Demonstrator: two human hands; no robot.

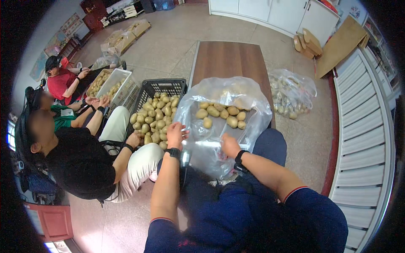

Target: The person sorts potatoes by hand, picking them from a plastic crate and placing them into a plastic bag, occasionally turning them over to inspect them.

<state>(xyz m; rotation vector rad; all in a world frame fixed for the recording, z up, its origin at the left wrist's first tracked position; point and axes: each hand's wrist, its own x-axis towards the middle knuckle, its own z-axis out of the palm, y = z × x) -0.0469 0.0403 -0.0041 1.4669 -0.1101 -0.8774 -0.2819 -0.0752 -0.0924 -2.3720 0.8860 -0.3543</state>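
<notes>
A clear plastic bag (202,158) lies wide open over the near end of a brown wooden table (226,58), with several potatoes (232,121) in it. At the left side of its near edge is my left hand (176,135), fingers bent and partly spread; whether it grips the film cannot be told. My right hand (230,145) is closed on the bag's near edge. Left of the bag stands a black plastic crate (164,83) heaped with potatoes (159,115), just beyond my left hand.
A person in black (82,161) sits close on my left, one hand at the crate. Further people sit beyond, by a white crate (121,72) of potatoes. A filled plastic bag (292,91) rests on the floor right of the table. A white radiator (362,151) stands at right.
</notes>
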